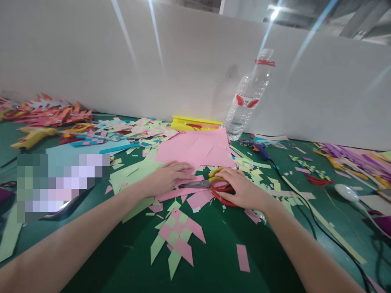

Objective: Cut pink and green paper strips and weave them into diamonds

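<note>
My right hand (246, 189) grips a pair of scissors (200, 184) by its red and yellow handles, and the blades point left. My left hand (166, 177) lies over the papers with its fingers stretched toward the blade tips, touching pink paper. Behind both hands is a stack of pink paper sheets (195, 146). Light green paper (130, 175) shows under and beside my left hand. In front of my hands lies a woven pink and green paper fish (177, 236), its pointed strips toward me. Pink offcuts (200, 199) are scattered below the scissors.
A tilted plastic bottle (249, 99) stands against the white partition (137, 61). A blue glue gun (256, 148) trails a black cord along the right. On the left are a yellow glue gun (33, 136) and heaped orange paper pieces (58, 114). A white spoon-shaped object (346, 192) lies right.
</note>
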`<state>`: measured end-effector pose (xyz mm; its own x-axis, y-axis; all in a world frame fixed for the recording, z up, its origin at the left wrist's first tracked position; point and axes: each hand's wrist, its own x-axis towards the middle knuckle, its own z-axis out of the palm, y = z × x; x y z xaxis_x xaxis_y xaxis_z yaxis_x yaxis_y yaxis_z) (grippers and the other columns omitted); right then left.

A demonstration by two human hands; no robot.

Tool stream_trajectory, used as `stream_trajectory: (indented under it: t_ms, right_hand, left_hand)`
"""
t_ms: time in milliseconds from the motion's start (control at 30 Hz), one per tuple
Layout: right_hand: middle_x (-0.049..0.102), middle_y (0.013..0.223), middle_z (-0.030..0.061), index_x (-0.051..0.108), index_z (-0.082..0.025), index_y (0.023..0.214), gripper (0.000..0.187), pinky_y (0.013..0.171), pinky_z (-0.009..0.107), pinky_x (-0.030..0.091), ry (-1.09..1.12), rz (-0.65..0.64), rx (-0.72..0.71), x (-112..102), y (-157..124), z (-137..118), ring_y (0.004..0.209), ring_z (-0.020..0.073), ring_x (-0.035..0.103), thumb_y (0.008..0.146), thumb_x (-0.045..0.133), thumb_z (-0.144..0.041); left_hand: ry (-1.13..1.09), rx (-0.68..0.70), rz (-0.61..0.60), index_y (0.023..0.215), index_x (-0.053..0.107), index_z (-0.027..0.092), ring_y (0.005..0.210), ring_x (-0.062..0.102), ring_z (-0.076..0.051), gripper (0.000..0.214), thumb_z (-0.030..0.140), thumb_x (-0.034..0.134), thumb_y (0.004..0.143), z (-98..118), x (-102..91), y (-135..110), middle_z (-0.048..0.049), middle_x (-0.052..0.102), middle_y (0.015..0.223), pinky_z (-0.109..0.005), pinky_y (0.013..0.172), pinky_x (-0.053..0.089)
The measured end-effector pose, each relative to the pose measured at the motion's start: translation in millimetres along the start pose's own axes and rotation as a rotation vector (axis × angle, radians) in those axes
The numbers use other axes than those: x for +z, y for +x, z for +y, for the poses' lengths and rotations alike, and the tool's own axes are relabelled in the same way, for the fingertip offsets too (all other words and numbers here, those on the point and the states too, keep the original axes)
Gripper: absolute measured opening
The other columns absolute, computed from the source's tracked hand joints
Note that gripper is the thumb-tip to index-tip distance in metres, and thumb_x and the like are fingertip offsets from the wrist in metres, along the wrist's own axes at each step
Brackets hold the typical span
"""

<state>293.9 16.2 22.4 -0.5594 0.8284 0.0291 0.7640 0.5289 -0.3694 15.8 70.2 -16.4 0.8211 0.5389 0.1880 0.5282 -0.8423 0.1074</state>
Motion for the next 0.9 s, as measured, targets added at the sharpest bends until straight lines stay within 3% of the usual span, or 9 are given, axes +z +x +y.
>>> stream_trajectory:
  t_ms: [667, 800, 900]
  right_hand:
    - [0.053, 0.127, 0.0055, 0.054, -0.026, 0.120, 0.044, 0.097, 0.044, 0.038, -0.077, -0.007, 0.028, 1, -2, -9, 0.113, 0.0255, 0.049, 0.083, 0.050, -0.050]
    - [0.055, 0.124, 0.0051, 0.056, -0.026, 0.115, 0.041, 0.099, 0.044, 0.035, -0.100, 0.010, 0.006, -3, -3, -7, 0.116, 0.0253, 0.048, 0.083, 0.049, -0.050]
    - [0.057, 0.123, 0.0050, 0.057, -0.026, 0.113, 0.041, 0.098, 0.046, 0.034, -0.112, 0.006, 0.016, -6, -4, -3, 0.114, 0.0258, 0.050, 0.083, 0.050, -0.051]
  left_hand:
    - [0.034, 0.002, -0.049, 0.133, 0.042, 0.040, 0.130, 0.036, -0.014, 0.042, 0.018, 0.033, 0.098, 4, -6.1, 2, 0.0030, 0.040, 0.143, -0.034, 0.107, 0.027]
    - [0.079, -0.052, 0.032, 0.128, 0.046, 0.043, 0.137, 0.023, -0.020, 0.040, 0.021, 0.038, 0.096, 10, -3.5, 3, 0.0063, 0.041, 0.142, -0.047, 0.111, 0.014]
    - [0.037, -0.040, 0.117, 0.130, 0.045, 0.036, 0.136, 0.025, -0.019, 0.042, 0.016, 0.037, 0.095, 14, -1.2, 5, 0.0039, 0.047, 0.138, -0.047, 0.112, 0.011]
